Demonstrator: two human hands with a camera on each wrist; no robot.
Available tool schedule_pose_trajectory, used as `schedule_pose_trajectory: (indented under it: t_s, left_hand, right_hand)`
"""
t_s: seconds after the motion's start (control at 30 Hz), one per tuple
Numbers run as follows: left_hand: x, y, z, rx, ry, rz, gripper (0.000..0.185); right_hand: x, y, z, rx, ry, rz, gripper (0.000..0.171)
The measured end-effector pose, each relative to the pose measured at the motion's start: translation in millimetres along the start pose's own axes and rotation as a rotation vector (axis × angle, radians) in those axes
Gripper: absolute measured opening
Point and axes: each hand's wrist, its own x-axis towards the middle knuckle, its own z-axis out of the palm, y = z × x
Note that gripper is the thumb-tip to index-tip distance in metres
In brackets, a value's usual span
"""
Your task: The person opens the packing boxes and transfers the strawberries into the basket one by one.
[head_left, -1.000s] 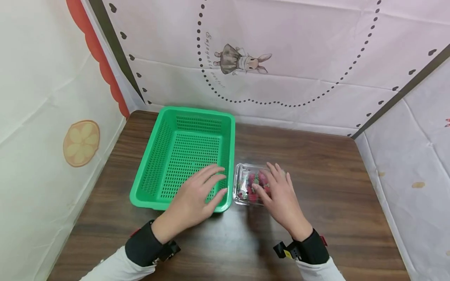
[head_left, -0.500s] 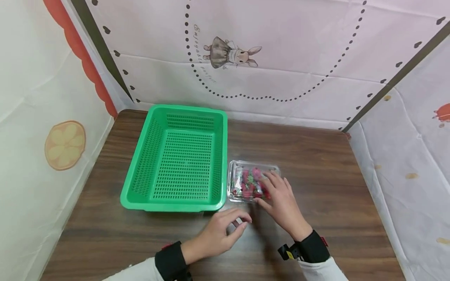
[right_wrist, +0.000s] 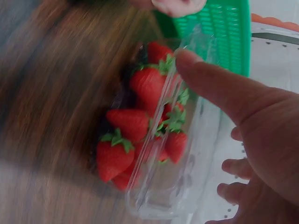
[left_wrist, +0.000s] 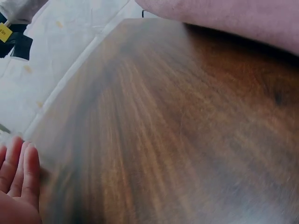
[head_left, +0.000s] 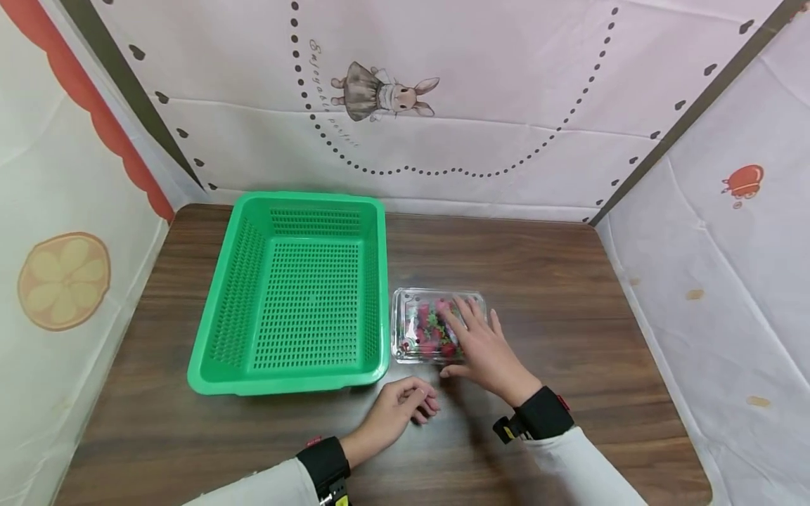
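Note:
A clear plastic clamshell box [head_left: 401, 330] full of red strawberries [right_wrist: 148, 86] lies on the table beside the green basket. My right hand [head_left: 486, 353] is over the right part of its lid, fingers spread, with the thumb near the front edge. In the right wrist view the thumb [right_wrist: 219, 84] overlaps the box's rim, and the other fingertips show on the far side. Strawberries with green leaves are visible through the plastic. My left hand [head_left: 397, 411] is low over the table in front of the basket's right corner, fingers loosely curled, holding nothing.
An upright green perforated basket [head_left: 382, 295] stands left of the box, with nothing in it. The brown wooden table [head_left: 538, 281] is bordered by printed white cloth [head_left: 493, 84] at the back and both sides.
My left hand has withdrawn from over the basket's right side to the table in front, its fingers curling loosely. My right hand stays over the box. The head view has shifted rightward.

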Motion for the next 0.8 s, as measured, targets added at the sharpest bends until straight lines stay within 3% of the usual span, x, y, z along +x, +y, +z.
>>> schedule_pose_trajectory:
  t_s: [0.3, 0.8]
  left_hand:
    - [11.4, 1.0, -6.6, -0.192, 0.132, -0.162, 0.037]
    - [19.6, 13.2, -10.2, -0.208, 0.171, -0.175, 0.047]
  right_hand:
    - [17.4, 18.2, -10.0, -0.015, -0.081, -0.047, 0.120]
    - [38.3, 26.7, -14.5, -0.076, -0.179, -0.100, 0.121]
